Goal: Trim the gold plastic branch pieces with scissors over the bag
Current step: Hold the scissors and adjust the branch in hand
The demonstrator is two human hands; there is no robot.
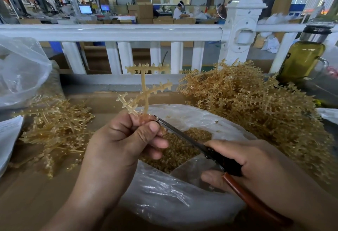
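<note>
Branch piece point(143, 82): pinched by left hand point(124, 139); right hand point(247, 159) grips scissors point(182, 137) at its base. Bag point(173, 203) part-filled; big pile point(247, 103), 2 o'clock, apparently untrimmed.

Factory floor: stacked cardboard boxes point(144, 10), machine monitors point(85, 9), a seated worker point(178, 12) beyond a white railing point(109, 31).

No legible text anywhere. Bottle point(303, 60) at 2 o'clock: small dark label point(288, 56) on its side, marks too small to read. Two lit monitors point(85, 9) far back at 11 o'clock: screens bright, content blurred. Cardboard boxes point(145, 10) at 12 o'clock: any print too distant to read.
</note>
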